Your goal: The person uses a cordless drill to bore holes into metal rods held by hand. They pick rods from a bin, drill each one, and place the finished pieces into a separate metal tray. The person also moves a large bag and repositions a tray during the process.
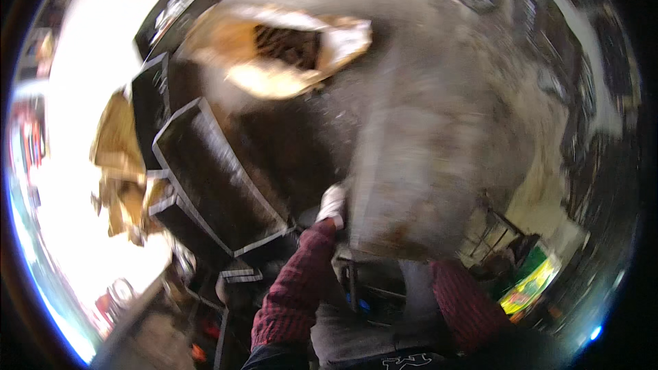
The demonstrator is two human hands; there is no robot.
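Clearly the picture is much blurred, so only the big shapes can be told. A large grey panel (418,164), flat and rusty along its lower edge, stands up in the middle, and I use it as the landmark. The left hand (332,204), in a light glove, is at the lower left corner of the panel and touches its edge; the fingers seem closed around that edge, but the blur does not let me be sure how tight. The right hand is not visible: the right sleeve (466,301), red checked, goes up under the lower edge of the panel and the hand is hidden behind it, so I cannot tell its fingers.

Left of the panel, long dark trays (212,178) with pale rims lie side by side. Above and left of the panel there is a torn brown sack (274,48). Below and right of it stands a dark wire frame (490,233).

As a judgement, the panel is lifted and carried by both arms, not yet put down; where it goes the picture does not show.
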